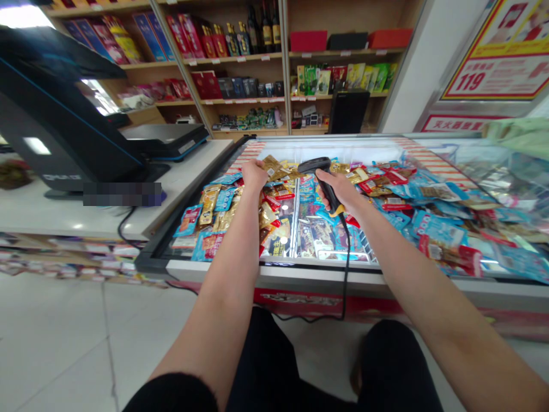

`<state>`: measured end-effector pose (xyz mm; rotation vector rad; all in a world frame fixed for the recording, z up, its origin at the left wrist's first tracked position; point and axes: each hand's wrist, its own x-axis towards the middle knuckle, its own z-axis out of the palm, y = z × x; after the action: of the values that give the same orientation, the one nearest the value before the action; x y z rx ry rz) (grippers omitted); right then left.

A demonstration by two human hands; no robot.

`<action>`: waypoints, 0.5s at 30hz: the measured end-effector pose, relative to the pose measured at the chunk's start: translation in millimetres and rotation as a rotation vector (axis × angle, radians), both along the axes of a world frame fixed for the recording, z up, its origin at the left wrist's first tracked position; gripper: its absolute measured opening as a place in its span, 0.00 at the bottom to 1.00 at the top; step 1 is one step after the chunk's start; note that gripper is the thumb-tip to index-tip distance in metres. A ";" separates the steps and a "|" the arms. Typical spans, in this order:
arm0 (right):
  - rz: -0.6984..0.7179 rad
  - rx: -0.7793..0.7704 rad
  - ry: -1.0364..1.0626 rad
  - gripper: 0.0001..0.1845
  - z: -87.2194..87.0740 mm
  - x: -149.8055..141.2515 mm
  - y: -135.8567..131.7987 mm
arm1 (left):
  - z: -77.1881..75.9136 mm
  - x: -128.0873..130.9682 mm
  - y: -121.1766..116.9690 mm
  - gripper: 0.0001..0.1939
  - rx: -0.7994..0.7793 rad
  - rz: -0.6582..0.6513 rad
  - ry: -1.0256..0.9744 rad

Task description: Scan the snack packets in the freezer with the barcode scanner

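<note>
My left hand [255,173] pinches the edge of a gold snack packet [277,168], raised over a heap of packets with its barcode side showing. My right hand [337,191] is wrapped round the grip of a black barcode scanner [316,165], whose head points left toward the gold packet. From the scanner's grip a black cable [346,257] hangs down over the near edge of the freezer. Beneath both hands, blue, gold and red snack packets [225,198] lie on the glass top, and more packages [315,237] show through the glass.
The chest freezer's front rim [317,269] runs close before my knees. On the left counter [86,220] stand a black checkout terminal [81,137] and a weighing scale [165,140]. Many blue and red packets [441,229] spread to the right. Stocked shelves [240,58] line the back.
</note>
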<state>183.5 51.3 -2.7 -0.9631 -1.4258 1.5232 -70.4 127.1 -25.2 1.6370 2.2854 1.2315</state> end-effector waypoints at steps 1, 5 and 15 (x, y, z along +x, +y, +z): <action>0.001 0.004 0.001 0.16 0.1 0.1 -0.2 | -0.3 -0.6 1.2 0.19 0.011 -0.014 -0.033; 0.001 0.020 0.008 0.15 0.9 1.0 -1.6 | 1.5 0.3 2.0 0.23 0.069 -0.061 -0.177; 0.014 0.058 -0.009 0.18 5.5 0.4 -8.3 | 13.5 26.7 -12.0 0.23 0.131 -0.283 -0.522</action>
<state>183.8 43.0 2.8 -0.9274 -1.4780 1.4815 -43.6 115.1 -11.7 1.3947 1.6378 1.5343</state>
